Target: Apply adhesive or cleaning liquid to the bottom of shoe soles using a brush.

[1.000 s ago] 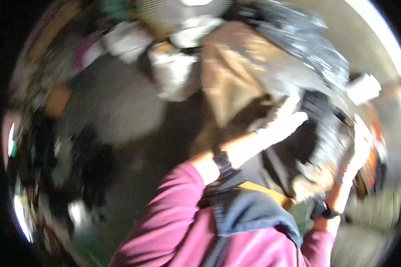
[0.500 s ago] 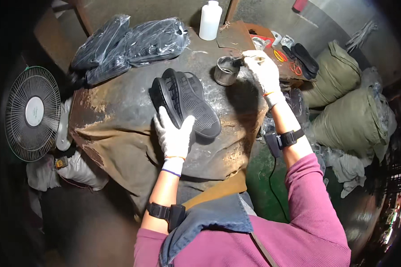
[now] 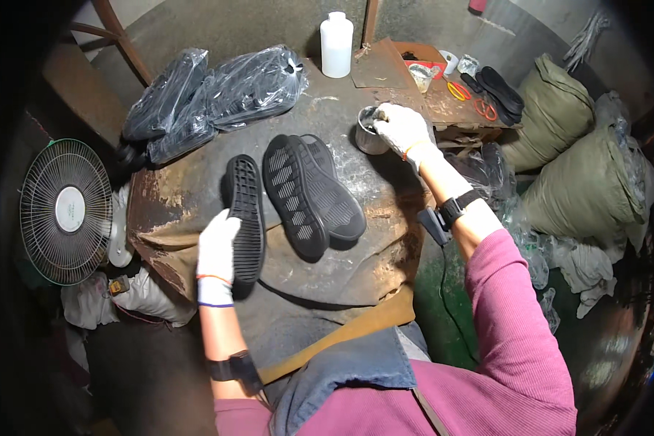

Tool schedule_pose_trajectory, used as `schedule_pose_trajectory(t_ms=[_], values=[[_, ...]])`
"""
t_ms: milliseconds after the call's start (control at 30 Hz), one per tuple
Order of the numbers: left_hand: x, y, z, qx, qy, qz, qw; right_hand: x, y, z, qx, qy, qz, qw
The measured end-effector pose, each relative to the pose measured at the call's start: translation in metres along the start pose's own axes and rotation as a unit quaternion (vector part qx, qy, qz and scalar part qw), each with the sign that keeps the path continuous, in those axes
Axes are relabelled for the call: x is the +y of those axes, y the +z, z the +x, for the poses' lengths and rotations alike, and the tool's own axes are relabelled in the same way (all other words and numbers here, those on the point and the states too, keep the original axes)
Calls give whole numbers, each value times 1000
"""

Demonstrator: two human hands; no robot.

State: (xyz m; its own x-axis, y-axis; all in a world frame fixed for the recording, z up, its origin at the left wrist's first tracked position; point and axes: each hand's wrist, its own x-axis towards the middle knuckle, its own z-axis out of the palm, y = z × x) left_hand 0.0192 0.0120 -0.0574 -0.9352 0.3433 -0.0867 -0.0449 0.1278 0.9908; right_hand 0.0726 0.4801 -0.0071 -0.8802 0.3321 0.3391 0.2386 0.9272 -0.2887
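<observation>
White-gloved left hand (image 3: 216, 248) holds a black ribbed rubber sole (image 3: 247, 218).
Its grip pinches the left edge, beside black patterned soles (image 3: 295, 198) on the worn brown surface (image 3: 389, 198); the white-gloved right hand (image 3: 403, 128) is at a grey metal cup (image 3: 370, 140), its grip impossible to tell.

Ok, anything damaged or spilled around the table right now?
Yes: the table cover looks worn, with flaking brown patches near its left corner and right front edge, unlike the grey around them. No obvious spill shows around the metal cup.
</observation>
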Motion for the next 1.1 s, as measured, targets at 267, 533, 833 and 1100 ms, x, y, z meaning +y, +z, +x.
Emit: schedule_pose_trajectory(t_ms=[267,533,833,1100], values=[[102,-44,52,67,368,467,801,20,-34,-35,9,-8,-65,998],[23,-26,71,54,51,598,798,26,5,-40,27,67,126,989],[25,15,36,103,46,588,801,73,5,-46,189,-73,-98,974],[36,22,2,-233,-17,-569,788,30,-35,-51,221,81,655,718]])
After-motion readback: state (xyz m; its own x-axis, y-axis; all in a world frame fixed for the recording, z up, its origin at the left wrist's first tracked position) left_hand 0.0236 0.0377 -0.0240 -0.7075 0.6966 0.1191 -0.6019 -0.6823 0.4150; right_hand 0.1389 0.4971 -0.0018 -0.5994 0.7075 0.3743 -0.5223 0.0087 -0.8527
